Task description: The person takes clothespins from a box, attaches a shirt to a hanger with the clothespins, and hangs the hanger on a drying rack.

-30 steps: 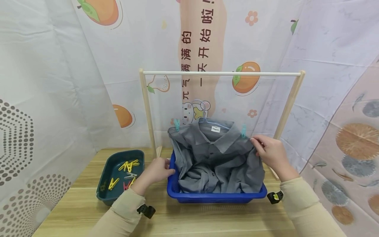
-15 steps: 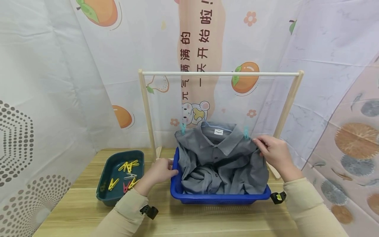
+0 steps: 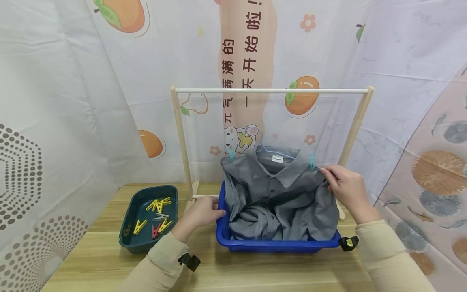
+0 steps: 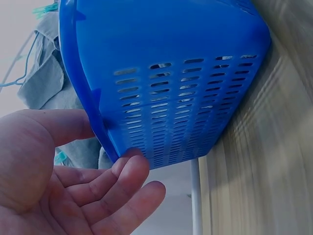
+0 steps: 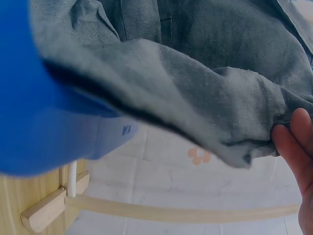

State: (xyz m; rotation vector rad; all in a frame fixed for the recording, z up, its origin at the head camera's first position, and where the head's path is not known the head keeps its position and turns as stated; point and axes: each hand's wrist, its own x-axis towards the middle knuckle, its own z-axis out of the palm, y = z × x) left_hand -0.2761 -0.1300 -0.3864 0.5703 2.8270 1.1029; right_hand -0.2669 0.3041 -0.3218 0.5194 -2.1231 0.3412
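A grey button shirt [image 3: 255, 182] sits bunched in a blue plastic basket [image 3: 277, 244], its collar and shoulders standing above the rim. Inside the collar is a light blue hanger [image 3: 261, 140], hook upward. Teal clothespins [image 3: 312, 160] are clipped at both shoulders. My left hand [image 3: 200, 214] holds the basket's left rim; in the left wrist view the thumb hooks over the rim [image 4: 78, 83] and the fingers lie against the outer wall. With thumb and fingertips, my right hand [image 3: 346, 186] pinches the shirt's shoulder on the right, just outside the clothespin.
A drying rack with a white bar [image 3: 271, 91] and wooden posts [image 3: 181, 142] stands behind the basket. At left on the wooden table [image 3: 91, 243], a dark green tray [image 3: 125, 227] holds several yellow, red and clear clothespins [image 3: 139, 226]. Printed curtains surround the table.
The basket has slid to the right with the shirt and hanger, and both hands have moved right with it. The collar and hanger dipped, then rose again.
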